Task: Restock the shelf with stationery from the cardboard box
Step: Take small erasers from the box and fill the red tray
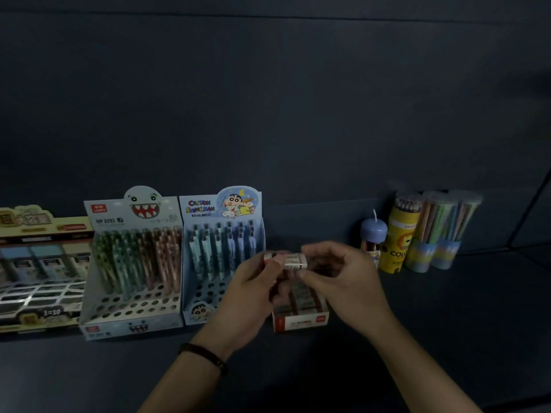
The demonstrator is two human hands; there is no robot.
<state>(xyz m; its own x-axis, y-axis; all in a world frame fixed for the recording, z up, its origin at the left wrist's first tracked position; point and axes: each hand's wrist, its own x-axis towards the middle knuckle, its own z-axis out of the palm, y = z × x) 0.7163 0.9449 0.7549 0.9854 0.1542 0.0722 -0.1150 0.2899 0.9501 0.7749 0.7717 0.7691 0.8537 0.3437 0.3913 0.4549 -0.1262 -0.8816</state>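
Both hands hold a small white-and-pink eraser pack (285,260) above a red-and-white open display box (301,318) of similar packs on the dark shelf (447,323). My left hand (253,290) grips the pack's left end. At its right end, my right hand (340,278) pinches it between thumb and fingers. The hands cover most of the box's contents. No cardboard box shows in the head view.
Left of the box stand a Crayon Shin-chan pen display (220,234), a shark-face pen display (134,257) and a beige display (41,263). At the back right are a blue-capped tube (372,234), a yellow coloured-pencil tube (399,234) and clear pencil tubes (438,231).
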